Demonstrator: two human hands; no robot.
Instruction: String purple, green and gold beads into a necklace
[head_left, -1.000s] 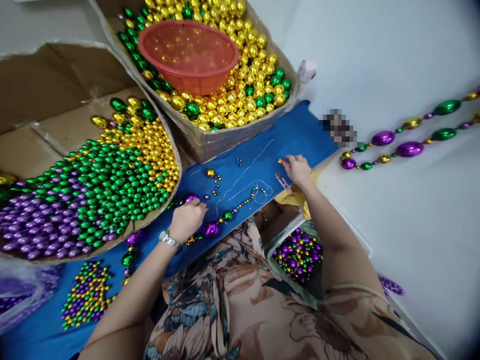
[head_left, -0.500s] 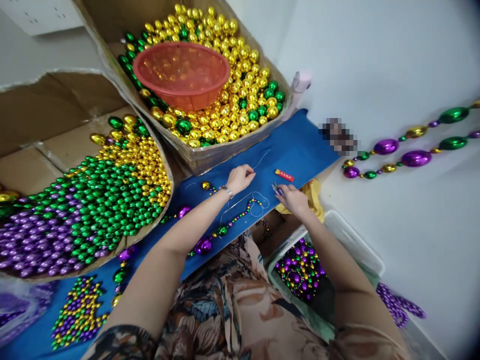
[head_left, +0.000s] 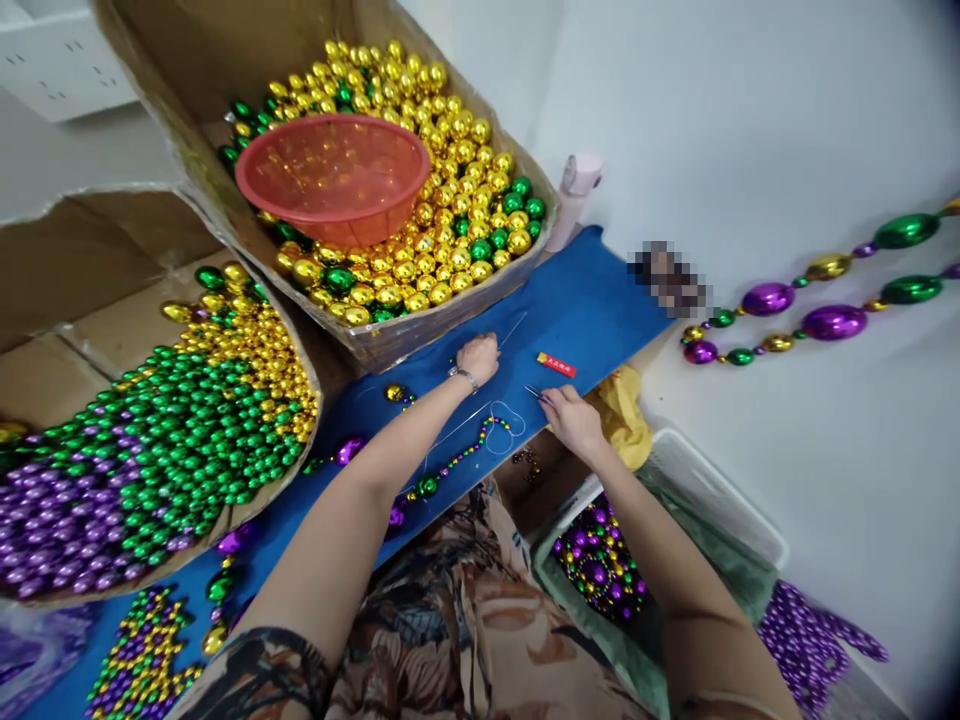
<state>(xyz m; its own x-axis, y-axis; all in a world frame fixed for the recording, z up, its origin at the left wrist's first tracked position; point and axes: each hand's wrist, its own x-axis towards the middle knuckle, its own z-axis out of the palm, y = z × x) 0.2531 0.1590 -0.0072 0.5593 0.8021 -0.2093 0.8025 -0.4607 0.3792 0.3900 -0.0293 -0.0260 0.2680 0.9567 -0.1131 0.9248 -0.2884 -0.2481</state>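
My left hand (head_left: 478,360) is closed in a pinch just above the blue table top (head_left: 585,290), and a thin white thread (head_left: 514,328) runs out from its fingertips. My right hand (head_left: 574,418), near the front edge, grips small metal thread snips (head_left: 534,393) whose two thin points face left. Between the hands and my body lies a string of small beads (head_left: 471,450), green, gold and purple, with loops of clear thread (head_left: 504,428) at its end. A larger green bead (head_left: 426,487) is on the same string. Beyond my right hand is a small red and yellow packet (head_left: 556,364).
A cardboard box (head_left: 420,335) of gold and green beads, holding a red plastic basket (head_left: 247,190), stands behind. Another box (head_left: 311,440) at left holds purple, green and gold beads. A pink bottle (head_left: 570,205) is by the wall. A lined white bin (head_left: 750,490) stands below right.
The view has shifted slightly, lowering the boxes in the picture. My left hand has turned more palm-down, still pinching. The snips in my right hand now point further left.
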